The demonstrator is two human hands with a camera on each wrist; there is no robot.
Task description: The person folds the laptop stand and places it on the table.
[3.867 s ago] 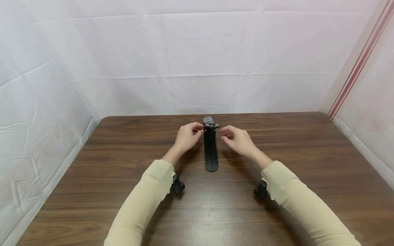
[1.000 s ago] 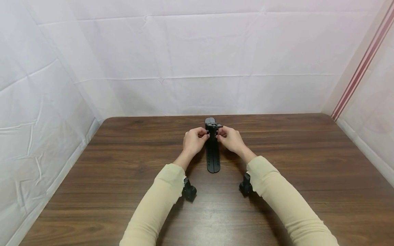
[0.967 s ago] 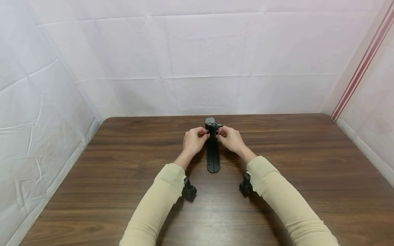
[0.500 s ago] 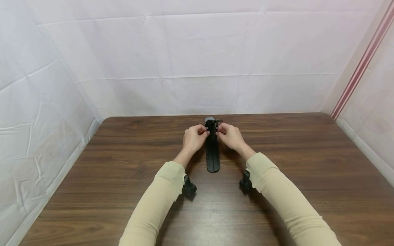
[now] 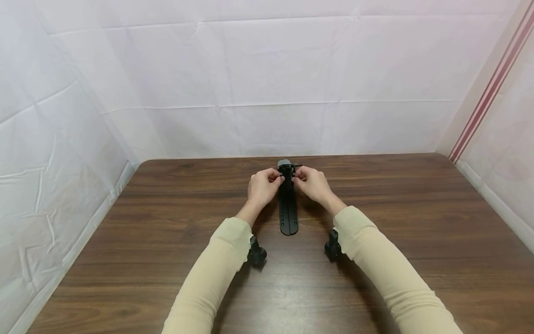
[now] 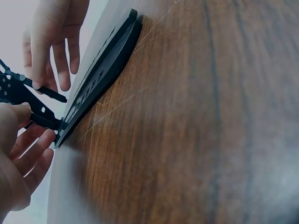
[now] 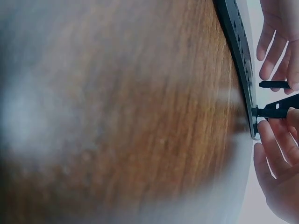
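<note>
At the table's point(image 5: 375, 195) far edge, left hand point(image 5: 262, 188) and right hand point(image 5: 314, 184) pinch the black folding stand's point(image 5: 288, 213) hinged plate, unfolding apparently underway; raising it likely needs steady base restraint.

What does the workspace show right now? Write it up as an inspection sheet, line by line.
Surface: dark wood-grain table, bare apart from the items below.
Job's things: a long black folding stand lies flat, lengthwise away from the person; thin hinged arms are lifted at its far end.
Clutter: nothing seen.
Hands: left hand and right hand each pinch the lifted arms at the stand's far end, one from each side.
Cables: nothing seen; a small black wrist camera sits under each cream sleeve.
Surroundings: creased white sheeting on the back and side walls; a red-striped strip in the right corner.
</note>
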